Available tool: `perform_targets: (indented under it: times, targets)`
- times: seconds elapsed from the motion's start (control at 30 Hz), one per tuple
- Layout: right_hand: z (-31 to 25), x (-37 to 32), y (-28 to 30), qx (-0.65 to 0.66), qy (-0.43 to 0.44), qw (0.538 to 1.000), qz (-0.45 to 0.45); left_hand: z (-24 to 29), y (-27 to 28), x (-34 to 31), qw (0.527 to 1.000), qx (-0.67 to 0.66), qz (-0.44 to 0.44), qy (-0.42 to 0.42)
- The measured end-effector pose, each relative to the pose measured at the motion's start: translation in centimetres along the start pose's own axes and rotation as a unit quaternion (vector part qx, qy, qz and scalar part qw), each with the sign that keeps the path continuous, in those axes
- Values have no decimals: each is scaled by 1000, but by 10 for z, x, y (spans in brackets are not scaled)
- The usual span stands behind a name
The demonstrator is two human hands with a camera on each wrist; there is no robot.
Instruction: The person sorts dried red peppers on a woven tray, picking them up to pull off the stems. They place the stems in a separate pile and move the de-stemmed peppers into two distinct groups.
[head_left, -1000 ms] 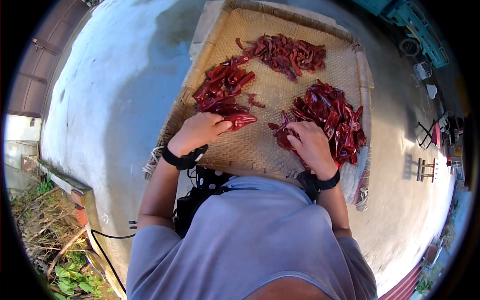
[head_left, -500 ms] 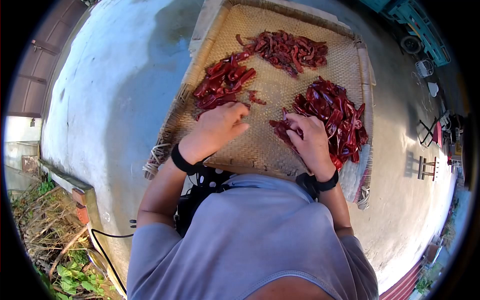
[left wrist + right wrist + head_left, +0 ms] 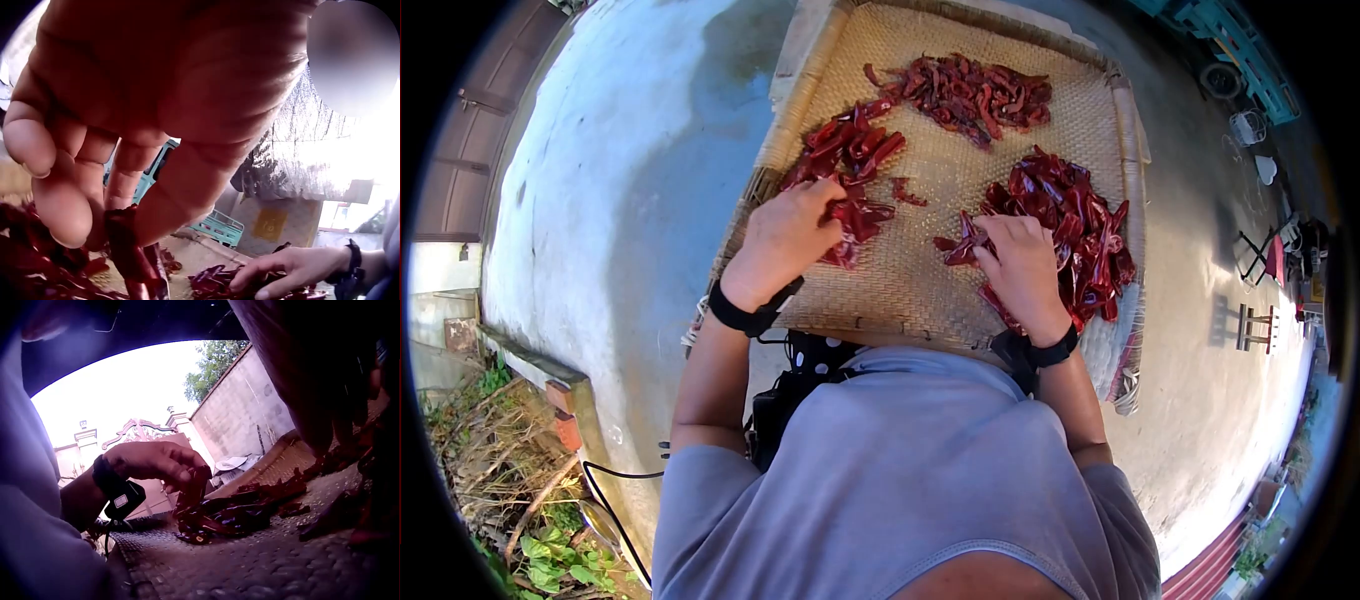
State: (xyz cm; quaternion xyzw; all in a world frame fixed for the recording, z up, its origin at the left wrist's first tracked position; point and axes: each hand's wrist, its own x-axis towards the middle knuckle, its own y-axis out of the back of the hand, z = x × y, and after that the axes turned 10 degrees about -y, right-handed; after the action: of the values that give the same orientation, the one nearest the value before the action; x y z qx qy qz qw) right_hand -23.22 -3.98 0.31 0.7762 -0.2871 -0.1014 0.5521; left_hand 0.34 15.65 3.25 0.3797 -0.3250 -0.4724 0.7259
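Observation:
My left hand (image 3: 785,240) is over the left pile of red chili peppers (image 3: 855,140) on a woven tray (image 3: 920,300). In the left wrist view, thumb and fingers pinch the end of a glossy red chili pepper (image 3: 128,250), which hangs down from them. In the right wrist view this hand (image 3: 159,464) holds it above the pile. My right hand (image 3: 1022,268) rests at the near left edge of the larger right pile of chili peppers (image 3: 1065,215). Its fingers look loosely bent over the peppers in the left wrist view, and a few peppers poke out beside the fingertips.
A third pile of darker, shrivelled chilies (image 3: 980,95) lies at the tray's far end. A small chili piece (image 3: 908,192) and pale seeds are scattered mid-tray. The tray has a raised rim (image 3: 785,130). A small wooden stool (image 3: 1257,330) stands on the concrete to the right.
My left hand let go of one chili at the left pile's near end, lifted, then moved forward and left to pinch another. My right hand has barely moved beside its pile.

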Motion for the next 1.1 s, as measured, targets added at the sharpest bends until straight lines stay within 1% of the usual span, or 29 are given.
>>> perform_targets:
  times: [0.03,0.07,0.13,0.17,0.27,0.3,0.37,0.5,0.57,0.6,0.63,0.67,0.73,0.77,0.83,0.87,0.9,0.93,0.97,1.03,1.1]
  targets:
    - [2,1,-5,-22,24,999,7,-4,7,-3,999,26,-16,34]
    - [3,1,-11,-45,48,998,14,-9,7,-6,998,43,3,38]
    - [4,1,-20,-83,52,995,-4,-12,9,-9,995,76,40,48]
    - [5,0,-24,-103,54,993,-14,-10,8,-11,995,63,42,60]
    - [7,1,-29,-102,48,993,-35,7,6,-5,998,-12,13,53]
    - [8,1,-29,-81,53,994,-49,6,-5,-4,999,-15,28,24]
    - [8,1,-27,-37,63,994,-75,17,-17,-1,998,-56,-15,-1]
    - [1,2,-21,14,44,996,-70,36,-42,1,987,-114,-88,-70]
    - [-2,3,-17,54,27,996,-69,49,-54,3,983,-146,-33,-105]
    - [-5,4,-13,78,25,993,-86,53,-58,5,979,-161,-5,-123]
    - [-10,4,-8,101,23,989,-103,53,-62,7,972,-183,-6,-148]
    - [-13,4,-6,125,21,985,-120,54,-63,9,973,-188,-43,-131]
    - [-16,2,-11,192,20,975,-109,54,-64,13,969,-195,-118,-97]
    - [-16,0,-12,225,18,969,-103,50,-68,14,971,-184,-103,-109]
    - [-20,-5,-2,276,-67,951,-123,40,-70,12,975,-162,-73,-133]
    - [-20,-7,2,300,-110,938,-132,35,-69,8,981,-144,-68,-112]
    - [-12,-10,3,271,-104,951,-101,39,-55,7,986,-126,-63,-90]
    - [-11,-11,12,264,-126,953,-77,38,-46,5,990,-107,-57,-69]
    - [-5,-15,16,262,-143,952,-71,26,-46,3,990,-118,-30,-75]
    - [3,-24,29,258,-176,948,-69,12,-37,-3,995,-86,-16,-52]
    - [6,-34,41,153,-125,977,-81,-1,-29,-8,998,-57,0,-19]
